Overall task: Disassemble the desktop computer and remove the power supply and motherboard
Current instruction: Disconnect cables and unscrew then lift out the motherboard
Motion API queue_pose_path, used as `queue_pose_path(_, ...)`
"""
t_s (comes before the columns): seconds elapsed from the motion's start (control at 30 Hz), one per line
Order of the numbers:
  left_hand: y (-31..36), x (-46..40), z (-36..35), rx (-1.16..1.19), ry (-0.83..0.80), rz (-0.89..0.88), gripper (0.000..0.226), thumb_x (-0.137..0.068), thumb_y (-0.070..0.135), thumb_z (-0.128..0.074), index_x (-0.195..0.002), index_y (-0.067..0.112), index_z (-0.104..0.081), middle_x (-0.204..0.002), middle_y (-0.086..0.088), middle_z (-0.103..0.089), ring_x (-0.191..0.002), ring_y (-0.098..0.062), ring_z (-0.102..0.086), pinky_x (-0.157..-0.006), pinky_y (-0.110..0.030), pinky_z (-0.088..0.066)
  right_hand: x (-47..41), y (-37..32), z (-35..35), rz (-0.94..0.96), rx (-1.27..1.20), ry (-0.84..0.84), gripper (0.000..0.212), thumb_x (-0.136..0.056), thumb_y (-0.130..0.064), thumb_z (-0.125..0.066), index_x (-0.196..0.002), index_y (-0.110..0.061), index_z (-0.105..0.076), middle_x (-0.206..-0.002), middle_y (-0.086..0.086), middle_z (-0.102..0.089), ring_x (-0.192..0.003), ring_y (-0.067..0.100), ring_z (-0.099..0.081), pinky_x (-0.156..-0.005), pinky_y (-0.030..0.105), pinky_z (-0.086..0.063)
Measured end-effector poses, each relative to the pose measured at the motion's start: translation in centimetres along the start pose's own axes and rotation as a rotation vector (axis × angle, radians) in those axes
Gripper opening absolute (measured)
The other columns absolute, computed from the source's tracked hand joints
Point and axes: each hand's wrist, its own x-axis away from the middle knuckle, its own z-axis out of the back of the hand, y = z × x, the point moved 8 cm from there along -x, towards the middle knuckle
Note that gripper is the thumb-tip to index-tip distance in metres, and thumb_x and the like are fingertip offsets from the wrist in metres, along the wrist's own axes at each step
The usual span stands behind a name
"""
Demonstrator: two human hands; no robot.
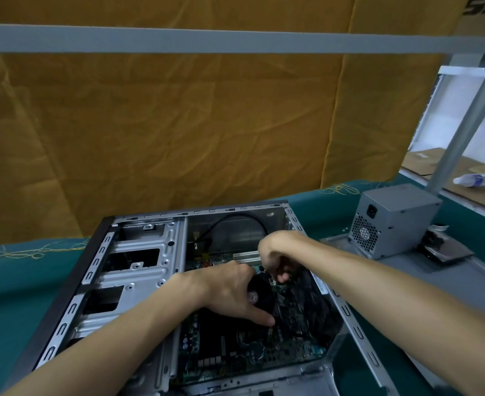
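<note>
My left hand (229, 292) sits on the black fan (259, 295), fingers curled over it, thumb down on the board (281, 347). My right hand (275, 257) is curled tight above the fan; I cannot tell what it grips. Both are inside the open case (138, 261). The power box (392, 221) stands outside, on the green table (21, 287).

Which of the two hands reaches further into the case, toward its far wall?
The right hand: it works nearer the far wall, while the left hand rests closer, over the motherboard.
</note>
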Motion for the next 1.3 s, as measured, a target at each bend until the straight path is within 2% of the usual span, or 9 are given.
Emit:
queue_pose_path(0.27, 0.1, 0.2, 0.0, -0.007, -0.009, 0.021, 0.068, -0.071, 0.080, -0.069, -0.102, 0.021, -0.060, -0.092, 0.003, -0.068, -0.080, -0.015, -0.064, -0.074, -0.038, -0.057, 1.8, -0.8, 1.3, 0.191, -0.045, 0.215, 0.032, -0.101, -0.012, -0.053, -0.074, -0.006, -0.070, -0.063, 0.005, -0.070, -0.044, 0.014, -0.060, -0.055, 0.028, -0.051)
queue_pose_path(0.37, 0.0, 0.7, 0.2, -0.048, -0.011, 0.046, 0.072, -0.074, 0.084, -0.061, -0.106, 0.019, -0.060, -0.095, 0.001, -0.069, -0.083, -0.018, -0.065, -0.077, -0.041, -0.057, 4.5, -0.5, 4.2, 0.318, -0.161, 0.603, 0.019, -0.088, -0.003, -0.060, -0.069, -0.007, -0.064, -0.068, 0.011, -0.066, -0.053, 0.024, -0.063, -0.050, 0.031, -0.051)
queue_pose_path(0.5, -0.9, 2.0, 2.0, -0.037, 0.102, 0.089, 0.058, -0.091, 0.076, -0.046, -0.099, 0.021, -0.065, -0.092, 0.000, -0.072, -0.081, -0.020, -0.067, -0.072, -0.037, -0.052, 8.8, 0.4, 5.6, 0.405, -0.245, 0.974, 0.011, -0.092, -0.012, -0.064, -0.084, -0.007, -0.069, -0.081, 0.011, -0.069, -0.075, 0.030, -0.067, -0.070, 0.043, -0.060)
queue_pose_path(0.57, -1.5, 3.0, 3.7, -0.188, 0.215, 0.112, 0.050, -0.095, 0.066, -0.049, -0.109, 0.021, -0.063, -0.101, -0.002, -0.071, -0.093, -0.025, -0.067, -0.072, -0.033, -0.044, 10.1, 1.4, 5.7, 0.390, -0.219, 1.089, 0.008, -0.095, -0.013, -0.063, -0.094, -0.008, -0.069, -0.090, 0.013, -0.069, -0.083, 0.034, -0.066, -0.075, 0.044, -0.058)
queue_pose_path(0.7, -2.9, 5.1, 4.6, -0.269, 0.334, 0.183, 0.051, -0.098, 0.057, -0.052, -0.136, 0.023, -0.057, -0.133, -0.004, -0.060, -0.127, -0.027, -0.052, -0.101, -0.037, -0.040, 11.6, 1.9, 4.8, 0.497, -0.215, 1.126, 0.014, -0.097, -0.025, -0.065, -0.105, -0.017, -0.072, -0.103, 0.006, -0.071, -0.103, 0.028, -0.061, -0.096, 0.045, -0.048)
queue_pose_path(0.8, -3.4, 6.7, 4.4, -0.277, 0.422, 0.267, 0.052, -0.098, 0.041, -0.056, -0.146, 0.025, -0.047, -0.157, -0.005, -0.034, -0.150, -0.026, -0.021, -0.121, -0.041, -0.020, 12.2, 2.2, 4.2, 0.370, -0.110, 1.281, 0.027, -0.097, -0.025, -0.059, -0.122, -0.018, -0.064, -0.128, 0.009, -0.054, -0.119, 0.031, -0.048, -0.104, 0.046, -0.036)
queue_pose_path(0.9, -4.2, 8.1, 4.0, -0.138, 0.447, 0.424, 0.065, -0.092, 0.020, -0.058, -0.152, 0.020, -0.033, -0.162, -0.015, -0.019, -0.152, -0.034, -0.014, -0.121, -0.047, -0.020, 10.5, 3.6, 2.9, 0.225, -0.239, 1.107, 0.059, -0.095, -0.012, -0.061, -0.146, -0.008, -0.032, -0.144, 0.025, -0.031, -0.113, 0.042, -0.052, -0.087, 0.045, -0.045)
queue_pose_path(1.0, -4.5, 9.0, 3.6, -0.052, 0.433, 0.503, 0.066, -0.089, 0.011, -0.060, -0.150, 0.017, -0.037, -0.147, -0.015, -0.037, -0.144, -0.036, -0.030, -0.114, -0.046, -0.035, 9.8, 4.5, 2.4, 0.245, -0.400, 1.013, 0.069, -0.095, 0.002, -0.058, -0.154, 0.002, -0.022, -0.139, 0.030, -0.042, -0.100, 0.039, -0.061, -0.069, 0.036, -0.043)
queue_pose_path(1.3, -4.0, 9.2, 4.0, 0.051, 0.460, 0.364, 0.046, -0.088, -0.002, -0.057, -0.128, 0.021, -0.065, -0.124, -0.006, -0.045, -0.129, -0.031, -0.049, -0.082, -0.032, -0.044, 10.7, 6.0, 1.0, 0.211, -0.562, 1.043, 0.073, -0.091, 0.011, -0.055, -0.157, 0.000, -0.026, -0.138, 0.023, -0.053, -0.119, 0.037, -0.058, -0.082, 0.037, -0.047)
